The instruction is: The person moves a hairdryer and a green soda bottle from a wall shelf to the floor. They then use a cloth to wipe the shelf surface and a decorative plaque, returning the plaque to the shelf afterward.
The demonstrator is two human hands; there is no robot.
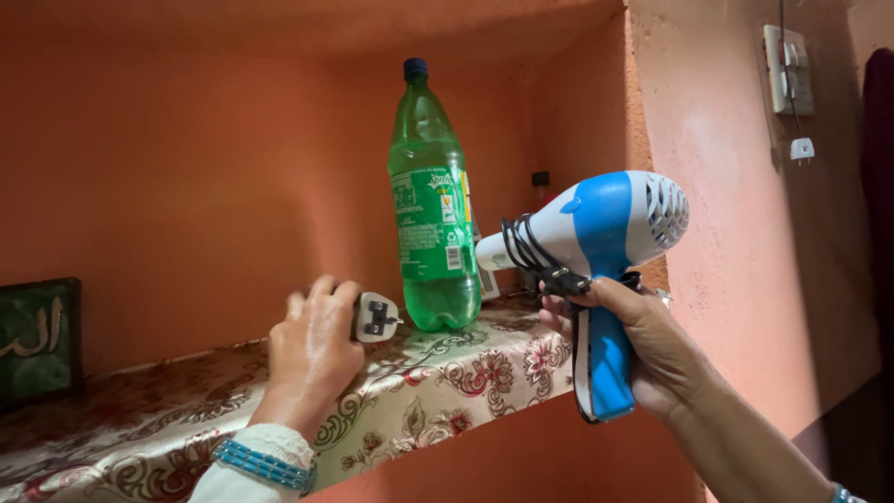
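My right hand (643, 349) grips the blue handle of a blue-and-white hair dryer (601, 224), held just off the shelf's right end with its black cord wound around the barrel. My left hand (312, 349) rests on the shelf and holds the white three-pin plug (376, 317), its pins pointing right. A tall green plastic bottle (430, 205) with a dark cap stands upright on the shelf between the plug and the dryer, a little behind them.
The shelf sits in an orange wall niche and carries a floral cloth (466, 373). A dark green framed plaque (37, 340) leans at the far left. A small dark-capped item (540, 182) stands behind the dryer. A white wall socket (787, 70) is at the upper right.
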